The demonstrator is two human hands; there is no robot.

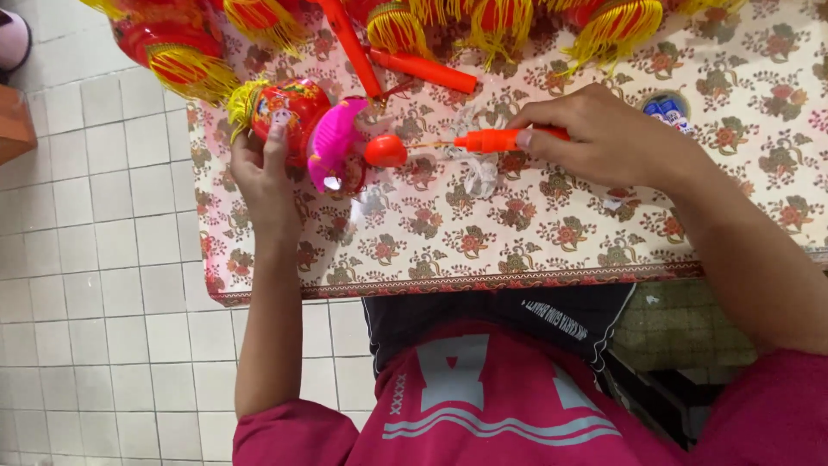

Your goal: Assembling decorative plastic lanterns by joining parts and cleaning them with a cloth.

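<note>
lantern (293,112) on table (552,242), left of handle stick (500,139).

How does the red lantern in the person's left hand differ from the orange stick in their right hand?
The lantern is round and bulging, while the stick is thin and straight. The lantern carries a yellow fringe and a pink piece on its side; the stick is plain, ending in a red ball. The left hand cups the lantern from below; the right hand pinches the stick's handle. Both are held just above the flowered tablecloth.
</note>
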